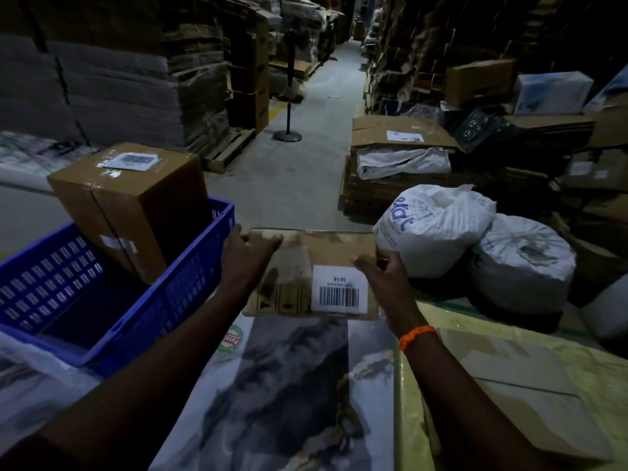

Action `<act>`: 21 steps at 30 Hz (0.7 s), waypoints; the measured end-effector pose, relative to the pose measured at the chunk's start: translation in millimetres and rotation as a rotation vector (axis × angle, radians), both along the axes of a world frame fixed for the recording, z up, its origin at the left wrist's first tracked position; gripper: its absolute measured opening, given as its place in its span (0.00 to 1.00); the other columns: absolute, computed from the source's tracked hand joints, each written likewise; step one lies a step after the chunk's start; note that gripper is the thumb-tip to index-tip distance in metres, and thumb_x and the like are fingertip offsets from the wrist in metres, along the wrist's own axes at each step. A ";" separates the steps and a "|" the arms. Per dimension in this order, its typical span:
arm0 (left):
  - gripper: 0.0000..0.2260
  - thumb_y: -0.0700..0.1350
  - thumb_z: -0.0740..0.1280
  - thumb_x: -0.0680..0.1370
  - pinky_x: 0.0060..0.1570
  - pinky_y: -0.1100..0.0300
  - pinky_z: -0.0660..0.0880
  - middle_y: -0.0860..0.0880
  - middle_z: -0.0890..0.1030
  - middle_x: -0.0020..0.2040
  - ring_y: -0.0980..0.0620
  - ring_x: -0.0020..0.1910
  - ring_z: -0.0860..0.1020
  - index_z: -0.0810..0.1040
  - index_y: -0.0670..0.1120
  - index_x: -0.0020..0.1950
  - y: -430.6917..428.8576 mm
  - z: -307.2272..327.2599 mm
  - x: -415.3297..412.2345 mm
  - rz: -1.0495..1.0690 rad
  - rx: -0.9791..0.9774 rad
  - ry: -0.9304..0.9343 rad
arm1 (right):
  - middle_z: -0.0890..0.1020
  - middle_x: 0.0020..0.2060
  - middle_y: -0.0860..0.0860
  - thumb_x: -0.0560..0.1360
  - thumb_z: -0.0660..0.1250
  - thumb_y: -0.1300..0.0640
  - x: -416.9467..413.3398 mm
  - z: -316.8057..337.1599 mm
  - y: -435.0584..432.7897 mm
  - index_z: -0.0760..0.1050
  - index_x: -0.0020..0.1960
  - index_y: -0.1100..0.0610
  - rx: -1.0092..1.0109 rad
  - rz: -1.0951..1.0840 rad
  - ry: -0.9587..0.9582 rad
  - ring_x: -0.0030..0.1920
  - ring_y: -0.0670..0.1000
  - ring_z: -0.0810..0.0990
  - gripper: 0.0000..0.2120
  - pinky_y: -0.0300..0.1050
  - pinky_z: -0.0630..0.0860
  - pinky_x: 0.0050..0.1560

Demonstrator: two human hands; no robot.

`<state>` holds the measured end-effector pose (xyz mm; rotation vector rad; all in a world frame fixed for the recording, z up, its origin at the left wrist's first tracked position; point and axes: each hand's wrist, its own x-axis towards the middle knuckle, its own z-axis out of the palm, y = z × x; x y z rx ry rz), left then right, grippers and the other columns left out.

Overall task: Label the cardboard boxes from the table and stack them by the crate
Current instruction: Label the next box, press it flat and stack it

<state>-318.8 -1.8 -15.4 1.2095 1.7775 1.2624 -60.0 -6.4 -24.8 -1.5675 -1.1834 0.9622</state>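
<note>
A flat cardboard box (299,266) with a white barcode label (339,289) on top sits at the far edge of the table, just right of the blue plastic crate (190,266). My left hand (248,253) grips the box's far left corner. My right hand (380,270) holds its right side, fingers on the label's corner. A taller brown box (136,205) bearing a white label stands inside the crate at its far end.
The table (289,396) is covered with printed plastic sheets. Another flat carton (530,385) lies at the right under yellow-green film. Two white sacks (441,229) sit on the floor beyond. A pedestal fan stand (289,107) is in the aisle between cardboard stacks.
</note>
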 end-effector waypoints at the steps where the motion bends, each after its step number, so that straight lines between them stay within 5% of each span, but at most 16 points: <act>1: 0.45 0.71 0.69 0.70 0.65 0.44 0.75 0.41 0.73 0.71 0.42 0.68 0.74 0.66 0.43 0.77 -1.0 -4.1 -1.4 0.020 -0.034 -0.039 | 0.84 0.54 0.52 0.72 0.76 0.39 -0.6 -2.9 -5.2 0.76 0.60 0.53 -0.004 -0.053 0.022 0.55 0.53 0.83 0.25 0.55 0.80 0.58; 4: 0.36 0.71 0.63 0.76 0.55 0.50 0.77 0.40 0.80 0.59 0.42 0.57 0.80 0.79 0.39 0.63 -8.9 -11.3 -5.7 -0.032 -0.147 0.017 | 0.86 0.50 0.52 0.67 0.66 0.21 -0.6 -17.7 -16.4 0.81 0.56 0.54 -0.067 -0.131 0.086 0.52 0.55 0.84 0.38 0.58 0.80 0.59; 7: 0.27 0.63 0.67 0.79 0.60 0.47 0.77 0.41 0.80 0.58 0.44 0.55 0.79 0.79 0.39 0.62 -15.6 -19.0 -5.6 -0.143 -0.258 -0.072 | 0.86 0.48 0.52 0.71 0.65 0.23 2.4 -26.4 -27.1 0.84 0.49 0.54 -0.136 -0.082 0.051 0.52 0.56 0.83 0.33 0.57 0.78 0.62; 9: 0.22 0.56 0.71 0.79 0.61 0.47 0.77 0.41 0.79 0.57 0.44 0.54 0.79 0.77 0.39 0.63 -19.9 -26.9 -3.5 -0.146 -0.327 -0.045 | 0.87 0.46 0.52 0.64 0.68 0.23 6.5 -37.4 -29.9 0.85 0.46 0.52 -0.208 -0.058 0.044 0.51 0.57 0.85 0.33 0.61 0.79 0.61; 11: 0.20 0.55 0.73 0.77 0.60 0.48 0.78 0.43 0.80 0.53 0.45 0.52 0.79 0.78 0.41 0.59 -24.7 -35.7 -4.2 -0.119 -0.367 0.057 | 0.88 0.46 0.52 0.60 0.71 0.25 10.6 -53.4 -31.4 0.85 0.50 0.54 -0.243 -0.044 0.036 0.49 0.57 0.86 0.35 0.63 0.81 0.58; 14: 0.17 0.55 0.75 0.73 0.57 0.45 0.79 0.40 0.83 0.48 0.42 0.49 0.82 0.82 0.41 0.47 -38.2 -44.7 -9.9 -0.161 -0.404 0.086 | 0.87 0.47 0.51 0.67 0.74 0.34 2.4 -52.9 -58.7 0.83 0.55 0.55 -0.282 -0.037 -0.026 0.48 0.54 0.86 0.27 0.57 0.83 0.54; 18: 0.21 0.59 0.71 0.64 0.47 0.48 0.81 0.39 0.84 0.42 0.39 0.43 0.83 0.83 0.42 0.41 -73.0 -58.4 -17.7 -0.212 -0.473 0.170 | 0.86 0.49 0.49 0.64 0.74 0.38 -7.5 -68.5 -98.7 0.80 0.56 0.53 -0.305 -0.021 -0.022 0.49 0.50 0.85 0.27 0.52 0.84 0.52; 21: 0.17 0.54 0.76 0.70 0.34 0.58 0.75 0.43 0.83 0.39 0.45 0.38 0.82 0.81 0.40 0.45 -106.5 -72.9 -19.7 -0.207 -0.504 0.215 | 0.84 0.50 0.48 0.62 0.72 0.35 -17.5 -83.8 -132.3 0.78 0.57 0.52 -0.368 -0.054 -0.084 0.50 0.50 0.83 0.31 0.50 0.83 0.53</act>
